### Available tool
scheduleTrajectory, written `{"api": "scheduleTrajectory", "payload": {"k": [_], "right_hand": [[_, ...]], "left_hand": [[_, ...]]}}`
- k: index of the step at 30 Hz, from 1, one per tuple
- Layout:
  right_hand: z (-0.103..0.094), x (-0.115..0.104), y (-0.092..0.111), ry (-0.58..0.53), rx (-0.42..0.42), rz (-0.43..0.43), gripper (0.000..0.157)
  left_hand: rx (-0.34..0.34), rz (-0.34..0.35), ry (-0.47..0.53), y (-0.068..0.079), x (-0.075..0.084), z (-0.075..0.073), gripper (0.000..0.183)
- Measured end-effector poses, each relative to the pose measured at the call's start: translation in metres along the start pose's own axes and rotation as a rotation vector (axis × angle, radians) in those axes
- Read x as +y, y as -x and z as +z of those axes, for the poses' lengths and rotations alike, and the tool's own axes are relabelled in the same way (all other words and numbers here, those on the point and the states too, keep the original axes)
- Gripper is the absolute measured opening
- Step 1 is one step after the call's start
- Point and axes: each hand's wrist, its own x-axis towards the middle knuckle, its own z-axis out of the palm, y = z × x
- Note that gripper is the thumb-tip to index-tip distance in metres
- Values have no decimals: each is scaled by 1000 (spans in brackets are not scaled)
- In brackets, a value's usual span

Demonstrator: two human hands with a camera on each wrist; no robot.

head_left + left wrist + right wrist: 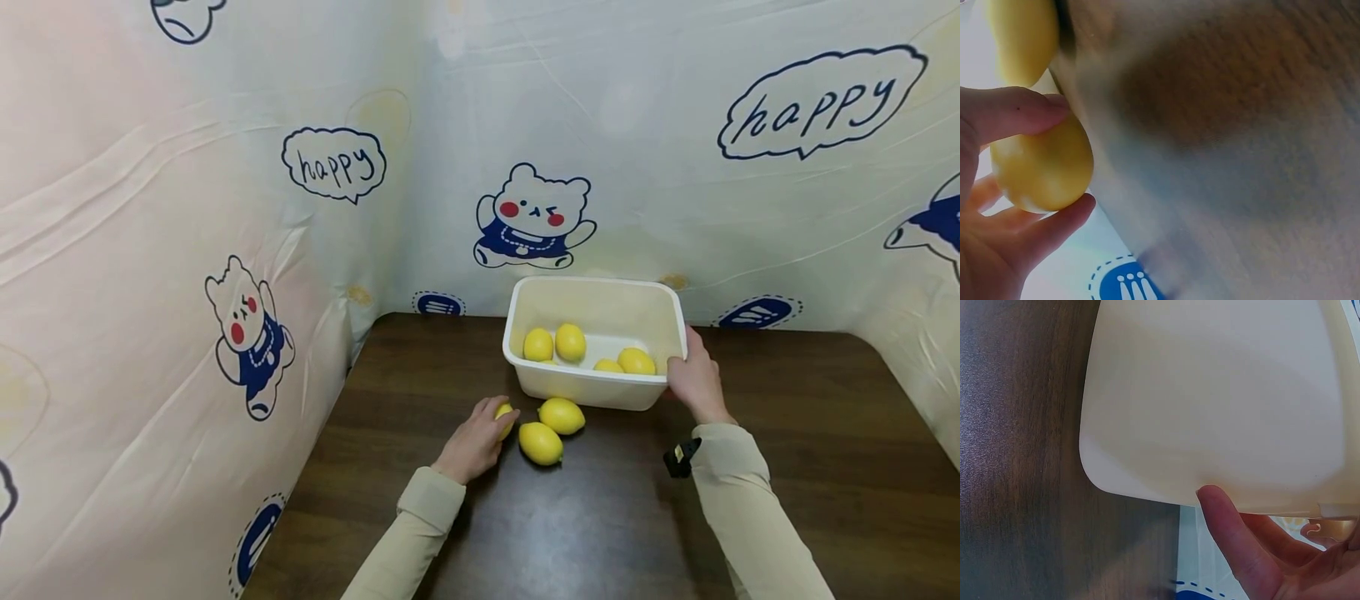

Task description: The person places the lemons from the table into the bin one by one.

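Yellow lemon (506,422) is pinched in your left hand (471,442), near the white bin's (585,390) front left corner, so up and to your right. Bin's long axis runs side to side, your right hand (699,379) gripping its right end. Two loose lemons (540,443) sit closer to your left.

Tabletop (600,525): dark brown wood grain, with a straight far edge, rounded far corners and a soft sheen of light on the near middle.
Cream bin (592,392): a rectangular tub with rounded corners, sitting near the middle of the far edge, one long wall facing the near side.
Rear lemon (561,416): on the wood, just in front of the bin's near wall.
Front lemon (540,444): on the wood, close against the rear one, nearer and slightly left.
Third lemon (506,422): just left of that pair, partly covered; whether it touches the wood cannot be told.
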Motion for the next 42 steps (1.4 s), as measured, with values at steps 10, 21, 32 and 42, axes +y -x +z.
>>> {"api": "scheduleTrajectory", "payload": {"k": [10,21,32,42], "right_hand": [[1,0,0,2,-5,1,69],[1,0,1,13,6,6,69],[-1,-1,1,13,-3,10,69],[0,1,2,13,4,22,69]], "left_hand": [[-9,-2,-6,-1,3,-9,55],[17,-14,-42,-3,9,-18,56],[51,8,-52,-4,16,-31,56],[112,61,-65,-5,26,-43,54]]}}
